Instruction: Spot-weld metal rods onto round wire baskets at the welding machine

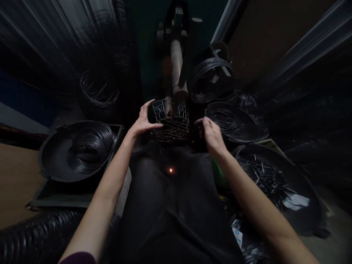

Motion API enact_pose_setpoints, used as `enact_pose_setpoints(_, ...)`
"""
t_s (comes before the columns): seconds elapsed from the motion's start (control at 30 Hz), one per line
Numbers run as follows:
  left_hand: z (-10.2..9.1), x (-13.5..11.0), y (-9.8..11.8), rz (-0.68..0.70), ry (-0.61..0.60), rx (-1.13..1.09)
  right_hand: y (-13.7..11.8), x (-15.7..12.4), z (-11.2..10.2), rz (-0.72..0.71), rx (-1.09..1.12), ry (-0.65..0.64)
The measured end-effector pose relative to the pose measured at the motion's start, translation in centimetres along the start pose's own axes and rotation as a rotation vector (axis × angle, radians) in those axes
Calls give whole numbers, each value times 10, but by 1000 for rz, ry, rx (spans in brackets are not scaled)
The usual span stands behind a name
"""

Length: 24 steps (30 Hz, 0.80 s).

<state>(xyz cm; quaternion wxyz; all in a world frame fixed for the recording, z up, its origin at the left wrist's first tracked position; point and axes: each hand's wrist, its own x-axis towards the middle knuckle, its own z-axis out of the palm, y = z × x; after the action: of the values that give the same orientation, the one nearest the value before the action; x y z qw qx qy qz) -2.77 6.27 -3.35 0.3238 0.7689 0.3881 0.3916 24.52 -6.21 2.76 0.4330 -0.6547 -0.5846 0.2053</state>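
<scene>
A round wire basket (169, 126) sits under the machine's thick cylindrical arm (177, 62), tilted so that its mesh faces me. My left hand (145, 120) is shut on the basket's left side, thumb in front and fingers behind. To the right of the basket, apart from it, is my right hand (210, 128), its fingers bent together near a pan of wire rings. Its fingertips are dark and blurred, so whatever they pinch cannot be made out. A small orange spark (171, 170) glows above the dark apron (176, 212) over my lap.
On the left, a black pan (59, 154) holds wire rings (93, 146). Another pan (247, 124) with rings stands at right, below a wire coil (205, 79). Nearer me, a wide pan (302, 216) contains many short metal rods (266, 179). More wire hoops (99, 91) stand back left.
</scene>
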Motion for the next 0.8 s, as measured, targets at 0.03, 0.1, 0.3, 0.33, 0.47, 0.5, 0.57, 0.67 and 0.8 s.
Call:
enact_pose_setpoints(0.03,1,-10,-11,-36,-16,-72,3,-15,-13,35,21,-46)
enact_pose_setpoints(0.1,5,-26,-31,-141,-44,-193,14,-48,-33,93,-16,-145)
enact_pose_setpoints(0.3,23,-41,-45,-272,166,-348,82,-124,-42,250,-67,-581)
enact_pose_setpoints(0.33,22,-41,-40,-250,198,-320,92,-129,-40,275,-44,-608)
enact_pose_setpoints(0.47,11,-55,-8,-56,226,-107,81,-122,-36,342,33,-525)
enact_pose_setpoints(0.5,8,-60,1,-6,216,-58,66,-115,-35,321,58,-487)
enact_pose_setpoints(0.57,6,-69,20,70,167,31,28,-98,-30,243,115,-441)
enact_pose_setpoints(0.67,11,-74,46,159,42,178,-18,-65,-15,144,135,-564)
enact_pose_setpoints(0.8,22,-69,68,190,-77,322,-36,-37,10,-35,-113,-587)
